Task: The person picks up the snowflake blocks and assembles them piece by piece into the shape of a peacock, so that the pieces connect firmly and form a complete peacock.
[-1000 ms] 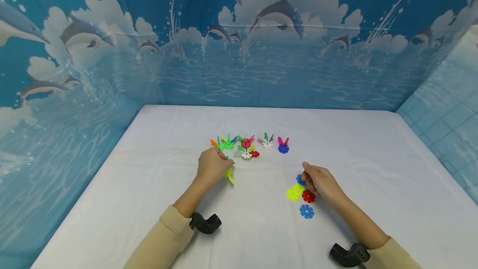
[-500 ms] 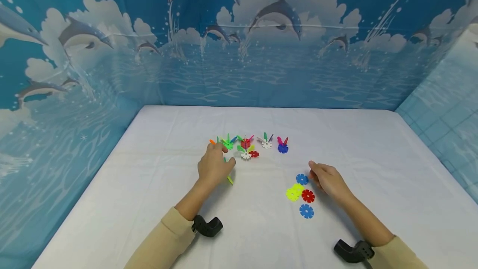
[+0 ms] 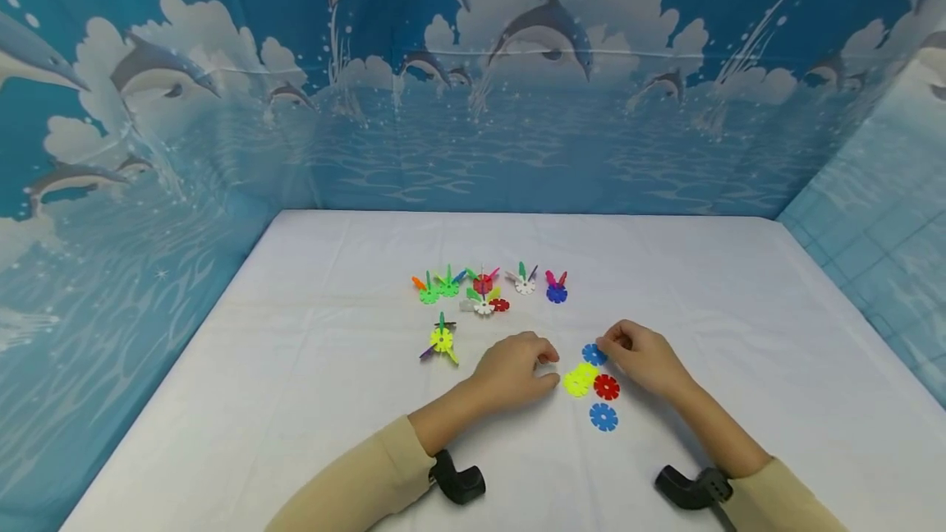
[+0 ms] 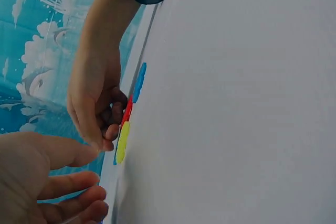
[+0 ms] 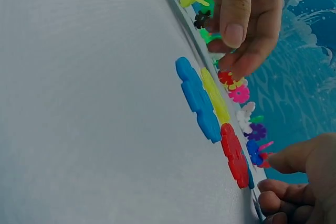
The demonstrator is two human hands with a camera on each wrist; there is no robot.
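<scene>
The left hand [image 3: 513,369], thumb and fingers spread, was just beside the yellow discs [image 3: 576,384]. The right hand [image 3: 645,356] was at the upper blue disc [image 3: 594,354], which lay on the table [image 3: 296,401]; its thumb and fingers stood apart, contact undetermined. The red disc [image 3: 607,387] adjoined the yellow discs; the lower blue disc [image 3: 603,417] lay nearer the person. A yellow figure [image 3: 441,341] sat farther left.

Head view: high, looking forward-down across the table [image 3: 310,335]. Both wrist views: low, close, rolled sideways, skimming it, sharing the red disc [image 5: 234,156].
</scene>
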